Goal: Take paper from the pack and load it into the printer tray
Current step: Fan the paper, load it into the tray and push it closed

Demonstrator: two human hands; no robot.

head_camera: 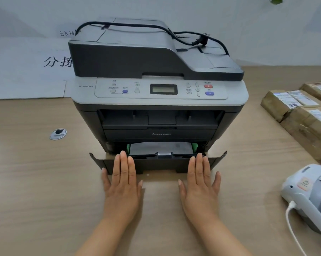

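A grey and black printer (156, 89) stands on the wooden table in front of me. Its black paper tray (159, 164) sticks out a little at the bottom, and a stack of white paper (159, 147) lies inside between green guides. My left hand (121, 183) lies flat with the fingertips against the left part of the tray's front. My right hand (199, 183) rests the same way on the right part. Both hands are empty with straight, slightly spread fingers. Brown wrapped paper packs (292, 109) lie at the right of the table.
A black power cable (174, 34) lies coiled on the printer's lid. A white and grey device (311, 194) with a white cord sits at the right near edge. A round cable grommet (58, 134) is set in the table at left. White printed sheets lean behind the printer.
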